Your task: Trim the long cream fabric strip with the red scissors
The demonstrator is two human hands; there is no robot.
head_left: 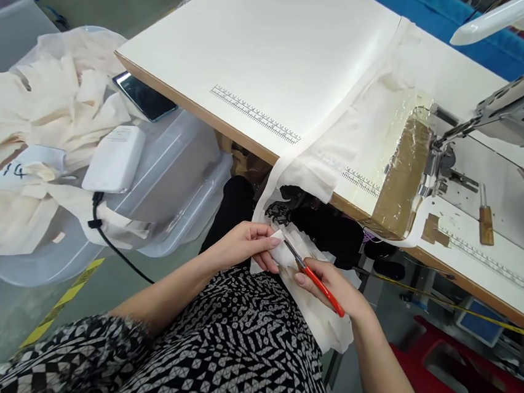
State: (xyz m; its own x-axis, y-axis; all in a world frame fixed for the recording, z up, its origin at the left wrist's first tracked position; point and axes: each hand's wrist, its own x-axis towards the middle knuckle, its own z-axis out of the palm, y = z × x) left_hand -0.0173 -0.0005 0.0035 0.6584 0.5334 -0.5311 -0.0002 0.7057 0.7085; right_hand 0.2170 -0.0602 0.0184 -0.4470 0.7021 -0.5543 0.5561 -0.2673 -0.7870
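Over my lap, my left hand pinches the edge of a cream fabric piece between thumb and fingers. My right hand grips a small tool with red handles, which looks like a pair of scissors. Its dark metal tip points left and touches or lies close to the cloth beside my left fingertips. A pale fabric strip runs from the table down to my lap, joined to or lying along the cream cloth. Where the blades meet the cloth is too small to make out.
A white sewing table with printed rulers stands ahead. On its right are a sewing machine and a wooden-handled awl. At left, a plastic bin bears cream fabric pieces, a white device and a phone. A red stool stands lower right.
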